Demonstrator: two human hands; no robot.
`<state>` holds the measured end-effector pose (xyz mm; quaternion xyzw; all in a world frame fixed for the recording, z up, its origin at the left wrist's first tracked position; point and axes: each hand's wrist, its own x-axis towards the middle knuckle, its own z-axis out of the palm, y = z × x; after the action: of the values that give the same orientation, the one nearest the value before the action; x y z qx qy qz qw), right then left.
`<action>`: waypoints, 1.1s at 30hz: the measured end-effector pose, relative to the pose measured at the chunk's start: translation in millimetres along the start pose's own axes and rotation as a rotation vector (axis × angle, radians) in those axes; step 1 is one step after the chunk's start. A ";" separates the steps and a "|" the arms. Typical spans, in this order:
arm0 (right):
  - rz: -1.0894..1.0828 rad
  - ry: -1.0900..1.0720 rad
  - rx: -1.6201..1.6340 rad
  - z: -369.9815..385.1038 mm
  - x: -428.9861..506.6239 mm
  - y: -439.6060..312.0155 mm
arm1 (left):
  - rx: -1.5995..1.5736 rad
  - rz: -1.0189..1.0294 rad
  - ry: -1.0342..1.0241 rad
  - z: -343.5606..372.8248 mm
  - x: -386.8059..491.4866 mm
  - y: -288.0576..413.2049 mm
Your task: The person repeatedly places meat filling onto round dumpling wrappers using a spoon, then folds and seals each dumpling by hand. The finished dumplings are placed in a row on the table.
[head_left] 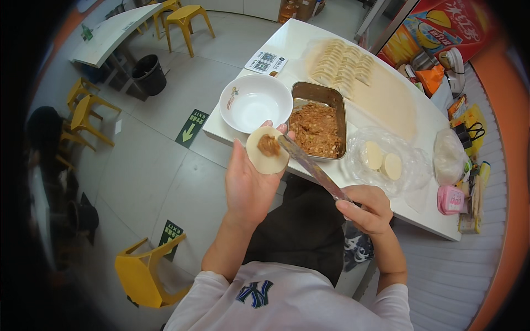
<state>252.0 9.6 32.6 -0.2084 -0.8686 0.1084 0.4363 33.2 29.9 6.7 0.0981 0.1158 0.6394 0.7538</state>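
Observation:
On the palm and fingers of my left hand (pixel 252 192) rests a round dough wrapper (pixel 261 163). A dab of brown meat filling (pixel 269 145) sits on its upper part. My right hand (pixel 368 209) grips a long flat spreading stick (pixel 316 171), its far tip at the edge of the filling. Just beyond stands a rectangular metal tin (pixel 345 120) holding minced filling (pixel 316 128). A white bowl (pixel 256 103) with no food visible in it touches or nearly touches the tin's left side. Two stacks of wrappers (pixel 381 159) lie on a clear plastic bag (pixel 354 173) to the right.
Rows of folded dumplings (pixel 341 64) lie on a floured sheet (pixel 393 111) across the white table (pixel 434 225). A card with printed codes (pixel 266 62) lies behind the bowl. Packets and a pink box (pixel 450 200) line the right edge. A yellow stool (pixel 138 275) stands at lower left.

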 end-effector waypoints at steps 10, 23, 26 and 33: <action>-0.282 -0.134 -0.065 19.8 2.8 16.6 | 0.076 0.080 0.057 1.2 -8.8 2.8; -0.118 -0.129 -0.005 23.6 6.4 16.4 | -0.086 0.051 0.044 -1.6 -9.4 -2.4; -0.211 -0.147 -0.026 30.0 5.9 18.1 | -0.093 0.072 0.058 -1.9 -9.0 -2.5; -0.001 -0.197 0.084 8.6 0.6 4.6 | -0.128 0.114 0.103 -9.4 -7.1 5.6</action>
<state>246.0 14.0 26.1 -0.1781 -0.9021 0.1644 0.3570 24.0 23.8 -0.3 0.0232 0.1074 0.6915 0.7140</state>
